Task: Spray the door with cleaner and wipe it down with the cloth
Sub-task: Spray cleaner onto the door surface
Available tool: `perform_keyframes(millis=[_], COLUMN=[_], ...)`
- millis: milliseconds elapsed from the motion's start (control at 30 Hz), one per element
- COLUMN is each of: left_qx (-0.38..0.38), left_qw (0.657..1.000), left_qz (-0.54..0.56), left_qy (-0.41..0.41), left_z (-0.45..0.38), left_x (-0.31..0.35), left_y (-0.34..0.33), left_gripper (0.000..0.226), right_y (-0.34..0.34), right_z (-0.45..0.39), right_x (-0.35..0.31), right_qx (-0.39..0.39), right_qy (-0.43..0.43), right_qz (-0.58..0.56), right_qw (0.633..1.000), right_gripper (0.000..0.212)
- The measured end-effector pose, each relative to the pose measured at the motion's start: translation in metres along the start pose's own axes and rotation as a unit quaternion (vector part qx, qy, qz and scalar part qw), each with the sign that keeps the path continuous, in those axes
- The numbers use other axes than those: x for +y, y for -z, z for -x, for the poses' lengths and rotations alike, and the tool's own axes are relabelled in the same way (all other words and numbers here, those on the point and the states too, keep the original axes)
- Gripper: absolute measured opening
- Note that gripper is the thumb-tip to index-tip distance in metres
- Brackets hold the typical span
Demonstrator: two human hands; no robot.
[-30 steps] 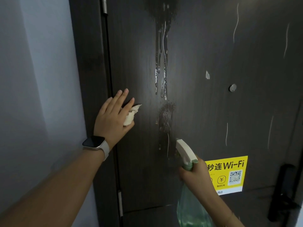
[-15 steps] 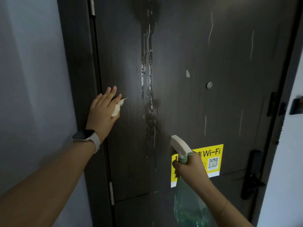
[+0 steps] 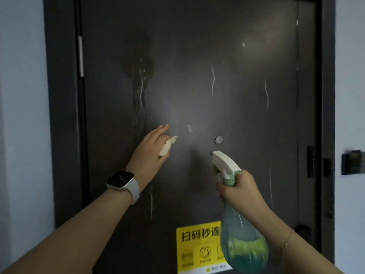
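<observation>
1. Dark door point(image 3: 197, 46) fills my view, streaked with wet drips, a yellow sticker point(image 3: 197, 248) low down.
2. My left hand point(image 3: 150, 149) presses a crumpled pale cloth point(image 3: 166, 148) against the door, fingers closed around it.
3. My right hand point(image 3: 239, 191) grips the spray bottle point(image 3: 240, 242) by its neck, upright, nozzle pointing up-left toward the door.

Left hand point(image 3: 151, 149) raised, arm extended, fingers together, palm clamped on something pale. Right hand point(image 3: 240, 189) fisted, knuckles up, forearm angled inward.

Dim, soft and slightly blurred throughout, with a hazy glare patch on the dark door point(image 3: 256, 46) upper right.
</observation>
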State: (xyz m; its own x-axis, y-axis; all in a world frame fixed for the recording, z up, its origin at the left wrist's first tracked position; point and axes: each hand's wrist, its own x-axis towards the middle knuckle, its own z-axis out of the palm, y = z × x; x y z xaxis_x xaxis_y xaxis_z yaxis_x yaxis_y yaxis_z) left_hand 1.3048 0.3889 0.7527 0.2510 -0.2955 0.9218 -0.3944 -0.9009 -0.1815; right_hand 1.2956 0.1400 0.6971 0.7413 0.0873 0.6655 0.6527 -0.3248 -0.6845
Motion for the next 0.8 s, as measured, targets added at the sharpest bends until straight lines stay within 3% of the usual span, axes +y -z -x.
perform_keyframes(millis=[100,300,400,500,800], left_qx=[0.012,0.010,-0.020,-0.065,-0.075], left_qw=[0.999,0.985,0.972,0.961,0.963], left_qz=[-0.021,-0.048,-0.063,-0.117,-0.142], left_qy=[0.035,0.163,0.226,0.243,0.216], left_z=[-0.042,-0.096,-0.106,-0.106,-0.098], left_x=[0.015,0.021,0.023,0.022,0.006], left_y=[-0.024,-0.046,-0.049,-0.054,-0.061], left_gripper=[0.025,0.021,0.043,0.076,0.074], right_y=[0.044,0.103,0.114,0.118,0.111], right_z=[-0.042,-0.121,-0.153,-0.182,-0.234], right_x=[0.004,-0.007,-0.029,-0.055,-0.096], right_qx=[-0.017,-0.028,-0.020,-0.019,0.023], right_qy=[0.048,0.075,0.107,0.127,0.128], right_qz=[0.017,-0.057,-0.040,-0.032,-0.057], right_qw=[0.999,0.995,0.993,0.991,0.990], right_gripper=[0.021,0.007,0.012,0.007,0.017])
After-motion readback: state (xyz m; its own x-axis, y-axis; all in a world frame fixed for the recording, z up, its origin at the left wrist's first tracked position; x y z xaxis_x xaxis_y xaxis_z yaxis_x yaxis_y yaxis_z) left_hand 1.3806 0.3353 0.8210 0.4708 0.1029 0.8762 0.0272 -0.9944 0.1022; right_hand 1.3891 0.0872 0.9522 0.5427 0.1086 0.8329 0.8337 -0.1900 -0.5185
